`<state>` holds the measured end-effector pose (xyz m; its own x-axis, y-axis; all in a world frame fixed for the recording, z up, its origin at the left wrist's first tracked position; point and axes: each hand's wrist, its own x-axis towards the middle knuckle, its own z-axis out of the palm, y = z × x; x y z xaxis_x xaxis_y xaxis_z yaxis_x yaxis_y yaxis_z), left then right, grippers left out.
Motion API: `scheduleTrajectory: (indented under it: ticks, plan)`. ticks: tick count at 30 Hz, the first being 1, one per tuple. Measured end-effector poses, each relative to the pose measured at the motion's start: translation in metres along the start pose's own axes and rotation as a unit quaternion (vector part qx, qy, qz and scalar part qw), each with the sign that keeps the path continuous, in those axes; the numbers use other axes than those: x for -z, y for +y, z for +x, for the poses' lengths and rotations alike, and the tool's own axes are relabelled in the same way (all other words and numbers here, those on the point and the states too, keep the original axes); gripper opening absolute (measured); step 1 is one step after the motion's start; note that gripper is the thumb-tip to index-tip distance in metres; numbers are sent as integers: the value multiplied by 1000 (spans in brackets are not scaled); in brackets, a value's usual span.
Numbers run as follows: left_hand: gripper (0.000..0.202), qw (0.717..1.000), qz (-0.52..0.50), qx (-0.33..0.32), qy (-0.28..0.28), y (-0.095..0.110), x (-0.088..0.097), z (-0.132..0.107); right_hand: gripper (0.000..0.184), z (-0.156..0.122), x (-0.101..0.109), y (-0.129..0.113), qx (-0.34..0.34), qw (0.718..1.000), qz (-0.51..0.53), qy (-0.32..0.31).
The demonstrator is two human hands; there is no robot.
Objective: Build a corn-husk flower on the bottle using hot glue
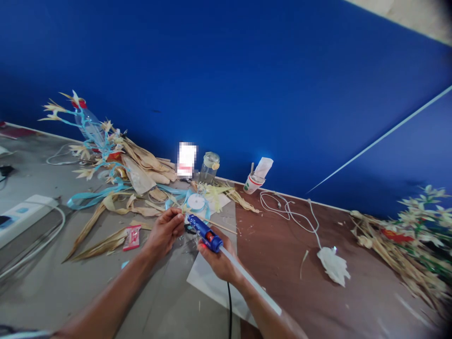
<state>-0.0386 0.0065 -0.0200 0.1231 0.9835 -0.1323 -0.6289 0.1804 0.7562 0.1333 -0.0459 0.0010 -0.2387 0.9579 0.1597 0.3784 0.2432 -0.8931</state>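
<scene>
My right hand [223, 260] is wrapped around a blue hot glue gun [205, 233], with a long whitish glue stick [252, 285] jutting from its rear. The nozzle points up and left, close to the fingertips of my left hand [168, 228]. Those fingertips are pinched together, and what lies between them is too small to make out. Just beyond the hands is a ribbon roll [196, 202] with a white core and light blue ribbon. A thin stick [221, 226] shows past the gun. Below the right hand lies a white sheet [206, 278].
Dried corn husks [141, 157] and a bottle [91, 126] with husk flowers fill the left back. A glass jar [209, 168], paper cup [253, 183] and lit screen [186, 160] stand by the blue wall. A power strip [28, 214] lies left; white cable [294, 219] and more flowers [429, 221] right.
</scene>
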Motion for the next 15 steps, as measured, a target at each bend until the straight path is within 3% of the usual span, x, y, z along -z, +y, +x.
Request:
scheduleTrajectory:
  ticks: [15]
  plan:
    - [23, 1000, -2, -2, -9, -1, 2, 0, 8, 1, 1, -3, 12, 1000, 1, -1]
